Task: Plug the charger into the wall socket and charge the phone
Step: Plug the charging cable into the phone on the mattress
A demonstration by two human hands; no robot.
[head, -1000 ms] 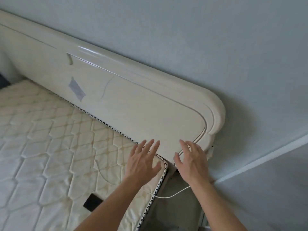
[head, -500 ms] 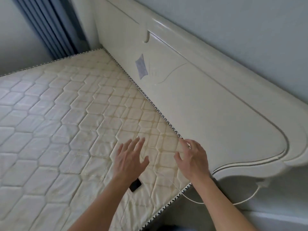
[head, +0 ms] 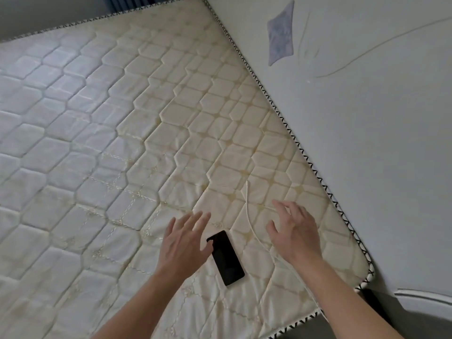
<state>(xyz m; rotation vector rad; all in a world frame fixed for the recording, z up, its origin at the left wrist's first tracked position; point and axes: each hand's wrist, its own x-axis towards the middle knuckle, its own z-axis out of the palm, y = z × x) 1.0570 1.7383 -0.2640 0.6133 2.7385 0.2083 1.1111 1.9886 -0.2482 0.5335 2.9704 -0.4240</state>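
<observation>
A black phone (head: 226, 259) lies screen up on the quilted mattress (head: 102, 133), near its right corner. A thin white charger cable (head: 247, 209) runs over the mattress just right of the phone, its free end pointing away from me, and passes under my right arm toward the mattress edge. My left hand (head: 184, 243) hovers with fingers spread, its thumb touching or just over the phone's top left corner. My right hand (head: 294, 231) is open with fingers spread above the cable, right of the phone. The wall socket and plug are out of sight.
A white headboard (head: 367, 118) with a grey sticker (head: 280, 34) borders the mattress on the right. The mattress edge has black-and-white piping (head: 318, 172). Dark floor shows past the corner at bottom right (head: 381, 311).
The view has swung from the headboard end and wall down onto the mattress. Both open hands came down and left over the phone and cable; the phone is now fully in sight.
</observation>
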